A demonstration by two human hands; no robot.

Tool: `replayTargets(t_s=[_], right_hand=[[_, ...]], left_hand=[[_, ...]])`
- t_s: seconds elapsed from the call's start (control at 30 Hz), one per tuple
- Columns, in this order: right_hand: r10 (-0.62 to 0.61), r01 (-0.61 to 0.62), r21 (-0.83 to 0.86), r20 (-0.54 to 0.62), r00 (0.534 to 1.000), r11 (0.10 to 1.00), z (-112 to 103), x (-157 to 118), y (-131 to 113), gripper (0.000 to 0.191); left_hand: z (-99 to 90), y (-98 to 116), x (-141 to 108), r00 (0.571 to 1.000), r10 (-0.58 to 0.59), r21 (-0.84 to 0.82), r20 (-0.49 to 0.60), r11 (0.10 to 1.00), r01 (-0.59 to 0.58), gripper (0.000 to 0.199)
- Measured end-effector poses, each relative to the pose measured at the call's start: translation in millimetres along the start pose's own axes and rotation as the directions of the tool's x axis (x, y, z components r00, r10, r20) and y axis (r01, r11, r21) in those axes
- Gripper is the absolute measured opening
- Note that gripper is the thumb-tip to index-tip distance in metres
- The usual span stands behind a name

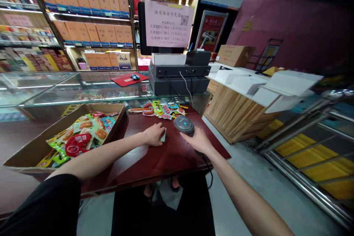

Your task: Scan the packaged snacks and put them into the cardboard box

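My left hand [153, 134] rests low over the dark red table [129, 166], its fingers closed on a small snack packet [163, 135] that is mostly hidden under them. To its right, my right hand [199, 141] is wrapped round the handle of a grey barcode scanner [184, 124], which shows a small blue light on top. The scanner's head points toward the left and a cable hangs from its handle. Beyond both hands lies a loose pile of colourful snack packets [157, 107]. An open cardboard box [121, 112] full of packaged sausages and other snacks stands to the left.
Behind the table, a glass counter [96, 97] holds a black cash drawer [179, 85], a monitor with a paper sign [168, 25] and a mouse [135, 77] on a red mat. White boxes [246, 81] top a wooden cabinet [232, 114] at right. Metal railing [304, 169] runs along the right side.
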State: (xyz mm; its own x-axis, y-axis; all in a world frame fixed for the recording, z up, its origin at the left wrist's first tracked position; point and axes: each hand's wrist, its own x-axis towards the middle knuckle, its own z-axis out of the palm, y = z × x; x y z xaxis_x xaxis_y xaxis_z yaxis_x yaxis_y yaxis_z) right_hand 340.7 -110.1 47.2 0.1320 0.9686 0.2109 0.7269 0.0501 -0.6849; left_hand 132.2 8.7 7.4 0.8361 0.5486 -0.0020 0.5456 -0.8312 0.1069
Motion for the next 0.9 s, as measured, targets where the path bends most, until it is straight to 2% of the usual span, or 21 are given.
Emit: replayTargets(t_s=[0.1,0.17,0.27,0.37,0.47,0.5,0.53,0.57,0.63,0.7,0.73,0.8,0.9], right_hand=[[0.005,-0.006,0.015,0.047,0.999,1.0,13,1,-8,0.027],[0.015,-0.016,0.011,0.067,0.998,1.0,21,4,-15,0.025],[0.0,-0.001,0.015,0.076,0.997,1.0,32,10,-25,0.024],[-0.029,0.028,0.018,0.074,0.997,0.999,40,17,-32,0.025],[-0.038,0.038,0.0,0.066,0.997,0.999,44,23,-35,0.027],[-0.037,0.038,-0.009,0.065,0.997,0.999,44,25,-36,0.027],[-0.037,0.038,-0.016,0.061,0.997,0.999,45,26,-37,0.028],[-0.04,0.041,-0.022,0.055,0.998,0.999,46,28,-38,0.028],[-0.045,0.046,-0.02,0.047,0.998,0.999,49,29,-41,0.028],[-0.041,0.041,0.002,0.067,0.997,0.999,52,30,-44,0.028],[-0.037,0.036,0.017,0.085,0.996,0.999,55,30,-47,0.027],[-0.031,0.026,0.042,0.117,0.993,0.999,60,30,-52,0.027],[-0.046,0.04,0.049,0.134,0.99,0.998,66,31,-59,0.026]], left_hand=[[-1.0,3,-28,0.998,0.062,-0.004,0.004,0.998,-0.062,0.06],[-1.5,3,-43,0.996,0.086,-0.026,0.012,0.996,-0.085,0.063],[-1.8,2,-55,0.997,0.075,-0.064,0.015,0.995,-0.074,0.054],[-4.2,-4,-55,0.999,0.047,-0.13,0.011,0.991,-0.045,0.041],[-11.9,-21,-46,0.994,-0.112,-0.356,0.02,0.928,0.112,0.029],[-15.7,-29,-42,0.981,-0.192,-0.481,0.041,0.857,0.188,0.025],[-19.9,-38,-39,0.959,-0.275,-0.616,0.076,0.743,0.262,0.021],[-24.3,-48,-36,0.935,-0.337,-0.753,0.112,0.585,0.301,0.017],[-32.6,-64,-32,0.895,-0.419,-0.939,0.152,0.221,0.263,0.018],[-39.4,-76,-32,0.873,-0.458,-0.986,0.168,-0.068,0.154,0.024],[-41.9,-80,-33,0.868,-0.465,-0.981,0.172,-0.16,0.108,0.027],[-45.2,-85,-35,0.859,-0.478,-0.964,0.181,-0.26,0.059,0.031],[-46.3,-88,-36,0.835,-0.514,-0.954,0.196,-0.297,0.041,0.029]])
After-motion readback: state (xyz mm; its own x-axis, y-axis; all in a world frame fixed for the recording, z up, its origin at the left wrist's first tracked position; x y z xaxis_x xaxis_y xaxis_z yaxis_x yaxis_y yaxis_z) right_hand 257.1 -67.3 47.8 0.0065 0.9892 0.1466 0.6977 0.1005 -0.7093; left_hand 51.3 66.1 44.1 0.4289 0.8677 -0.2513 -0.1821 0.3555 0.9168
